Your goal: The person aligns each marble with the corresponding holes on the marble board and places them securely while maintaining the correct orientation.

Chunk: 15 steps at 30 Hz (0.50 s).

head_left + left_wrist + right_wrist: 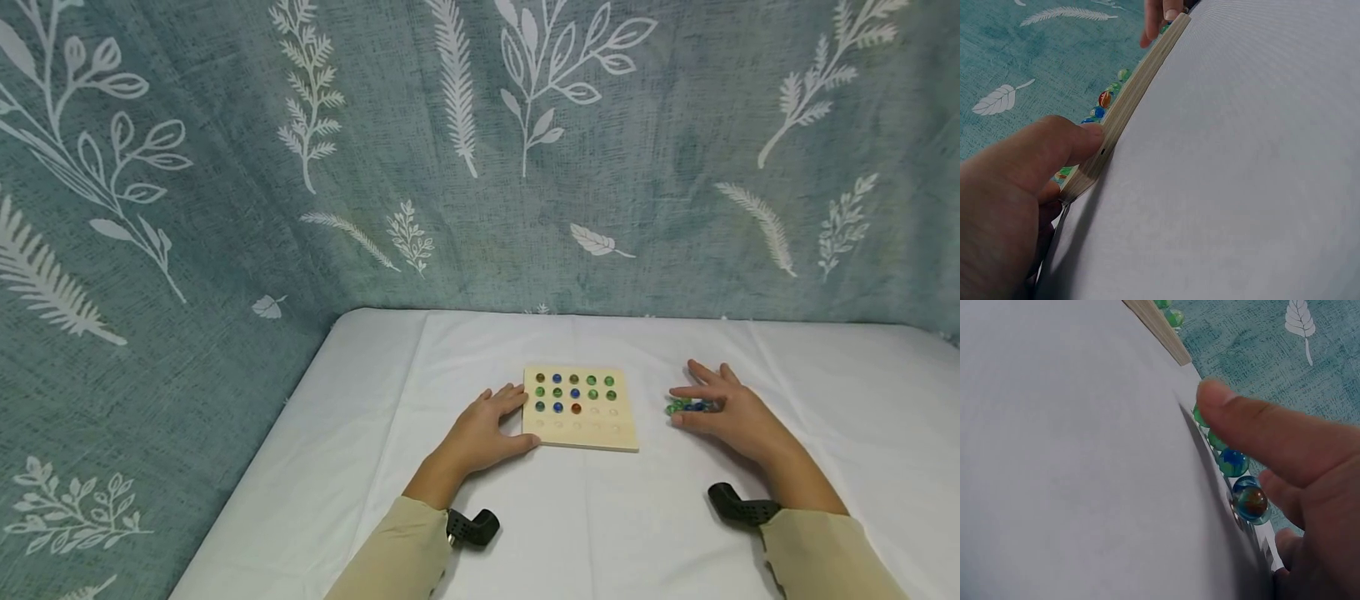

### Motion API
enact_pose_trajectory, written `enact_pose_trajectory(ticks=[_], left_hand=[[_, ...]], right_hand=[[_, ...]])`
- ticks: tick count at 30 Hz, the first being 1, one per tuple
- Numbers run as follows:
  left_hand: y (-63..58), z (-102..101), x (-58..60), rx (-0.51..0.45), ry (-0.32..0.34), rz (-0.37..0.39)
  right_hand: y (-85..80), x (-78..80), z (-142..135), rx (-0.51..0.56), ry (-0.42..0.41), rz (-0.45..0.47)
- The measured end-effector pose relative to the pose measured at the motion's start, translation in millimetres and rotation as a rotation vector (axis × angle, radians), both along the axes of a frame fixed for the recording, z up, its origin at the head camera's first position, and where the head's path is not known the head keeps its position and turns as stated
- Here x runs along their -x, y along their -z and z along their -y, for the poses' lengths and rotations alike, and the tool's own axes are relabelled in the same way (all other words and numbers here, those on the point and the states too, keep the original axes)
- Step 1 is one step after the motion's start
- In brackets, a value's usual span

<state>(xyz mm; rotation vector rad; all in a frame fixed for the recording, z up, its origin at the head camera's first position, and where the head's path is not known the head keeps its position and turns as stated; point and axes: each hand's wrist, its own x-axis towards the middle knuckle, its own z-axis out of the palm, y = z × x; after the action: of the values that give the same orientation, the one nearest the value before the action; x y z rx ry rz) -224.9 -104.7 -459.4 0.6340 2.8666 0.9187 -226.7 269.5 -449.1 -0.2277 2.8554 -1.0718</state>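
Observation:
A square wooden board [585,437] with rows of small hollows lies on the white cloth. Green, blue and amber marbles fill its two far rows, and the third row holds marbles in its left three hollows. My left hand [487,429] holds the board's near left corner, thumb on the front edge and fingers along the left side. Over a loose cluster of marbles [678,406] to the right, my right hand [738,412] hovers with thumb and fingers spread apart. Green, blue and brownish marbles [1234,461] show beside the thumb in the right wrist view.
White cloth [592,517] covers the table, with light creases. Behind it and at the left hangs a blue-green curtain [525,242] with white leaf prints. Black wrist cameras [474,527] sit at both beige sleeves.

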Motion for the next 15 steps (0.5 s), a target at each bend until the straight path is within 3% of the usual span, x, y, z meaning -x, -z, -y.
enact_pose_trajectory(ticks=[6,15], left_hand=[[-1.3,0.6,0.1,-0.003,0.004,-0.011],[-0.2,1.7,-0.2,-0.001,0.001,-0.009]], right_hand=[[2.0,0.0,1.0,-0.007,-0.075,-0.057],[3.6,-2.6,5.2,-0.031,-0.078,-0.084]])
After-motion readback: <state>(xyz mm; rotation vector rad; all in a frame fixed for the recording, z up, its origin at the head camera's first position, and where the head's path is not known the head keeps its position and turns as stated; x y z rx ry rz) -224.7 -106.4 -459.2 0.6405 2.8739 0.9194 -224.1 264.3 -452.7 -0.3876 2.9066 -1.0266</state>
